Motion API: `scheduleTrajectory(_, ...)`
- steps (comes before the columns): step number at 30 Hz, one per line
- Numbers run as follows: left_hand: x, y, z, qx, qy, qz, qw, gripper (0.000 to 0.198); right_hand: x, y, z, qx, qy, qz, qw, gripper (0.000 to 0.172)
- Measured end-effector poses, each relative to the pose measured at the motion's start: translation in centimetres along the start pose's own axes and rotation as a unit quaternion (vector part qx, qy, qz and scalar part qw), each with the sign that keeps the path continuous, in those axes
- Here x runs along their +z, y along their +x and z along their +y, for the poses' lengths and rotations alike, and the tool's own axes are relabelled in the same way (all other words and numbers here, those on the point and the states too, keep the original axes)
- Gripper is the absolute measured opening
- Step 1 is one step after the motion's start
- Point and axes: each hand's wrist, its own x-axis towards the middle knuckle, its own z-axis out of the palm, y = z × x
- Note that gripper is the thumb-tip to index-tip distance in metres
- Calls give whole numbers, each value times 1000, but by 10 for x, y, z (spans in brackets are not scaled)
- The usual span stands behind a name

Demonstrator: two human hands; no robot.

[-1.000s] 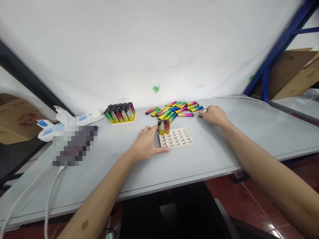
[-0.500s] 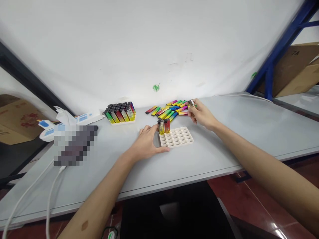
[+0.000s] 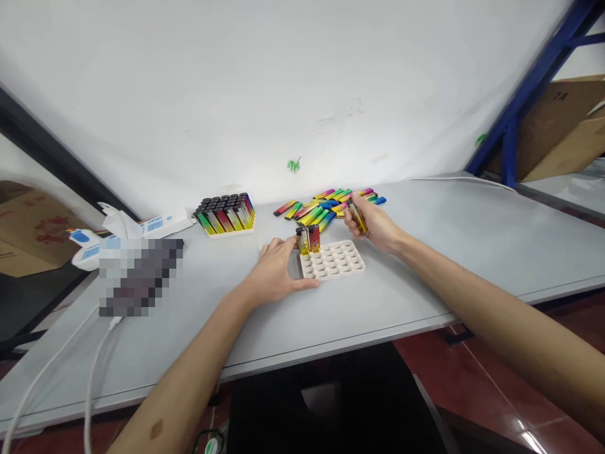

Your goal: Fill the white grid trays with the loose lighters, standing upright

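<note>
Lighter (image 3: 358, 219) is sitting tilted in my right hand (image 3: 373, 219), and I'm pinching it between thumb and fingers in front of the loose pile of lighters (image 3: 312, 215). My fingers are covering part of it, so its top end is coming out pretty hard to read. My left hand (image 3: 274, 271) is spreading its thumb and fingers around the left end of the holed white tray (image 3: 335, 268); the fingertips are hiding at the far corner, so I'm not able to tell if they're pressing. Two lighters (image 3: 314, 240) are standing upright there, one yellowish, one red. My hand is also blocking the pile's right side. Something dark (image 3: 144, 277) over on the left is showing up only as blocky pixels, and both my forearms are running out of frame. Everything's resting on a smooth grey table (image 3: 416, 284) butting up to a scuffed white wall (image 3: 236, 82). A packed rack of lighters (image 3: 227, 217) is standing left of the pile, a white power strip (image 3: 165, 222) is lying beyond it, cardboard boxes (image 3: 562, 126) are poking in behind a blue frame (image 3: 534, 94), and reddish floor (image 3: 439, 359) is showing below.
</note>
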Motion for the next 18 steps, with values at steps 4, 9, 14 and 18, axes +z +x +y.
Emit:
scheduleTrajectory(4,0,0,0,-1,-9,5,1000,84,3,-3,0,-16,-2,-1,1000,51)
scheduleTrajectory(9,1,0,-1,0,-10,6,1000,85,-1,-1,-1,-4,16,7,1000,54)
scheduleTrajectory(14,0,0,0,-2,-14,9,1000,84,-2,1,-3,46,18,15,999,55)
scheduleTrajectory(18,0,0,-1,0,-5,6,1000,83,1,0,-4,40,22,27,999,47)
